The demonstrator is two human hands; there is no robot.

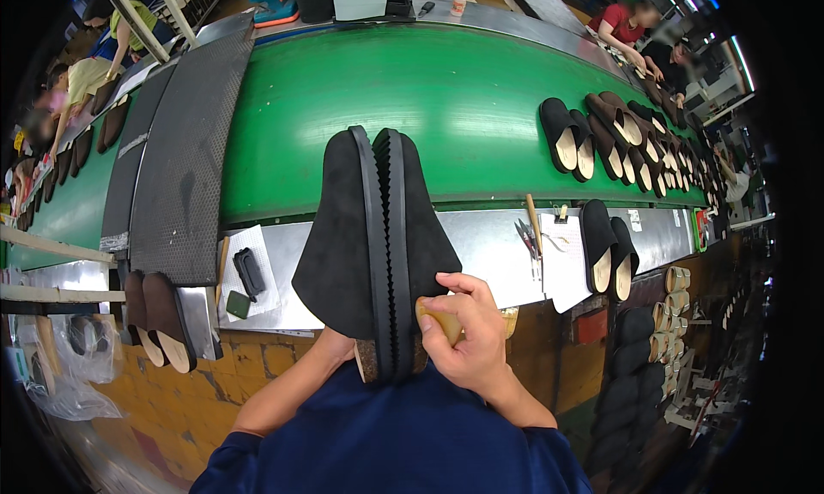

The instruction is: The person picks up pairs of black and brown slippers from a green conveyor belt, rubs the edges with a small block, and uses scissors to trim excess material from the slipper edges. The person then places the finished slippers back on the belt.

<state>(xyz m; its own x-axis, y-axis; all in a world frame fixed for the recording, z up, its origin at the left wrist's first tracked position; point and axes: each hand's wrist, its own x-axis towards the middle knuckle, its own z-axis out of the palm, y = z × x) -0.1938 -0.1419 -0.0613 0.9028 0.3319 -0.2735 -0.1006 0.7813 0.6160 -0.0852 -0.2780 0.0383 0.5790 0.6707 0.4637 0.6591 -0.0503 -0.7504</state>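
A pair of black clogs (343, 245) is held up in front of me, toes pointing away and ridged dark soles pressed together. My left hand (340, 346) grips the pair near the heel end; its fingers are hidden behind the left clog. My right hand (470, 333) is closed round a small tan-yellow block (441, 320), which touches the right clog near its sole edge. Cork-coloured material (367, 360) shows at the heel of the left clog.
Beyond is a green conveyor belt (369, 82) with many black and brown clogs (618, 133) at right. The metal ledge bears a black pair (599, 245), scissors (526, 236), papers (562, 266) and a black case (249, 273). Brown clogs (167, 318) sit left. Co-workers (631, 26) are beyond.
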